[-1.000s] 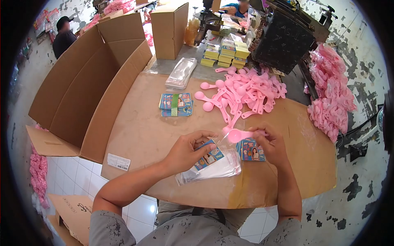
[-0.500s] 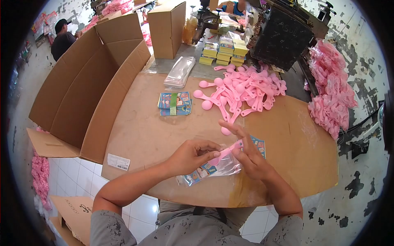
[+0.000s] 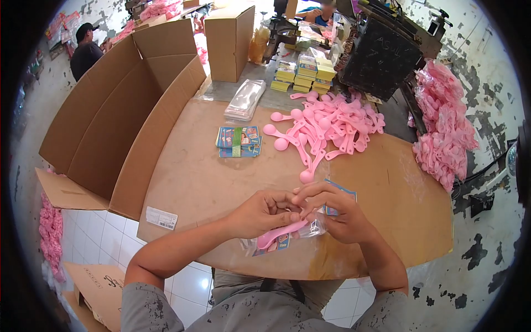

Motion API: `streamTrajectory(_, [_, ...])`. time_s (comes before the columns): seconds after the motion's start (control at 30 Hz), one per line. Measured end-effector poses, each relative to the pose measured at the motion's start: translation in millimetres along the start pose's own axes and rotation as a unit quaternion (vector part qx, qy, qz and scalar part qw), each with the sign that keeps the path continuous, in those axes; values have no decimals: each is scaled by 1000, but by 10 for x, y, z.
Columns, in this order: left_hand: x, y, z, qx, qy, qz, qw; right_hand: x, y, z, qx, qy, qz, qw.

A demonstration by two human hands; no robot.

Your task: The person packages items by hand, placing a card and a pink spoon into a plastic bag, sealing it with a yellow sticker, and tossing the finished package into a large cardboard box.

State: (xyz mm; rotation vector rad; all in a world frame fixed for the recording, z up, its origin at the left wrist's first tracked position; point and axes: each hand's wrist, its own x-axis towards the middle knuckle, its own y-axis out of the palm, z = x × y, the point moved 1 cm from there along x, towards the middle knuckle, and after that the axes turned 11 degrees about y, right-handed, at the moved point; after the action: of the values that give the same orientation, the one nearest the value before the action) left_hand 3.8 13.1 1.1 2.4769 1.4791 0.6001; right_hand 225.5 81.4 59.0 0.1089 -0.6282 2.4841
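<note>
A pink measuring spoon (image 3: pixel 271 238) lies slanted in or over a clear plastic bag (image 3: pixel 315 228), bowl towards the lower left; a blue printed card (image 3: pixel 283 242) shows beneath it. My left hand (image 3: pixel 268 213) is closed on the bag near the spoon's handle, its thumb on top. My right hand (image 3: pixel 337 213) meets it at the bag's right end, thumb and fingers curled together on the plastic. The fingertips overlap, so the exact grip is partly hidden. Behind my right hand lie more blue cards (image 3: pixel 334 199), partly covered.
A heap of pink spoons (image 3: pixel 332 122) lies beyond my hands. To its left are banded cards (image 3: pixel 238 142) and a stack of clear bags (image 3: pixel 245 100). An open carton (image 3: pixel 130 149) stands at left; card stacks (image 3: pixel 304 72) and a black machine (image 3: pixel 381 55) stand behind.
The spoon has slid down and left, its bowl now over the card at the bag's lower left. My right hand has lowered and its raised fingers have curled in towards my left hand.
</note>
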Motion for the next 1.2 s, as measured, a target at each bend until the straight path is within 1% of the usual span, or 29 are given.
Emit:
streamTrajectory(0.03, [-9, -4, 4, 7, 2, 1, 1000, 36, -6, 57, -31, -35, -5, 999])
streamTrajectory(0.07, [-9, 10, -19, 109, 69, -21, 991, 59, -41, 160, -88, -45, -29, 995])
streamTrajectory(0.1, [3, 51, -61, 209, 136, -43, 968, 95, -90, 370, -146, -54, -52, 986])
streamTrajectory(0.13, [10, 86, -100, 305, 200, -64, 929, 105, -127, 553, -203, -63, -75, 974])
streamTrajectory(0.23, [-8, 39, -213, 343, 218, 13, 914, 72, -162, 855, -371, -43, -108, 921])
streamTrajectory(0.33, [-21, 190, -289, 353, 215, 7, 911, 78, -172, 816, -302, 36, -115, 946])
streamTrajectory(0.43, [-31, 232, -277, 397, 221, -39, 890, 125, -86, 730, -261, 35, -156, 952])
streamTrajectory(0.53, [-25, 161, -246, 425, 252, -53, 868, 126, -63, 747, -232, 67, -139, 960])
streamTrajectory(0.63, [-46, 154, -240, 310, 208, -58, 926, 109, -39, 676, -237, 77, -197, 948])
streamTrajectory(0.73, [-54, 207, -332, 273, 143, -79, 948, 153, -2, 522, -331, -62, -285, 897])
streamTrajectory(0.83, [-63, 205, -289, 287, 166, -66, 941, 183, 102, 584, -470, -115, -248, 840])
streamTrajectory(0.93, [-88, 208, -226, 344, 186, -63, 918, 213, 171, 464, -511, -123, -243, 815])
streamTrajectory(1.03, [-102, 184, -193, 395, 201, -40, 895, 220, 212, 442, -564, -134, -218, 785])
streamTrajectory(1.13, [-99, 230, -213, 432, 146, -19, 890, 216, 233, 382, -605, -101, -205, 763])
streamTrajectory(1.2, [-68, 202, -277, 448, 113, -15, 887, 230, 127, 348, -521, -74, -247, 814])
